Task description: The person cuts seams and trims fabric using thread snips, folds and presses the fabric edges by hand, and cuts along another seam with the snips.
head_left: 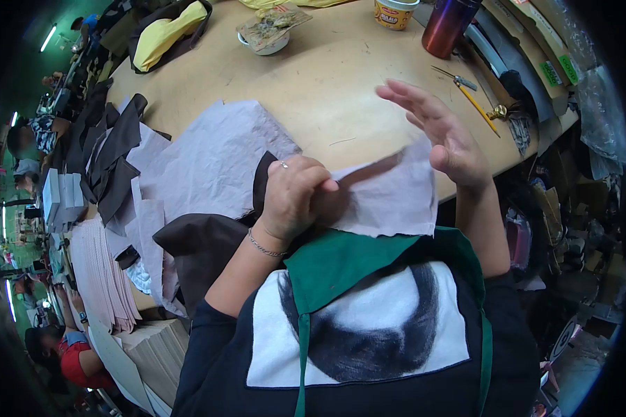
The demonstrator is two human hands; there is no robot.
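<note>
My left hand [293,194] is closed, its fingers curled over the left end of a pale lilac fabric piece [396,194]. What lies inside the fist is partly hidden. Dark brown fabric [200,247] sticks out behind and below that wrist. Raised over the right end of the pale piece is my right hand [442,132], fingers stretched out, thumb apart, holding nothing. A larger crumpled pale cloth [212,163] lies on the table left of my left hand.
On the wooden table [341,76] stand a bowl with a flat cover [268,42], a yellow tub [394,14] and a red-blue tumbler [448,31]. A yellow pencil [478,109] lies at right. Stacked fabric strips [108,278] fill the left edge. People are at left.
</note>
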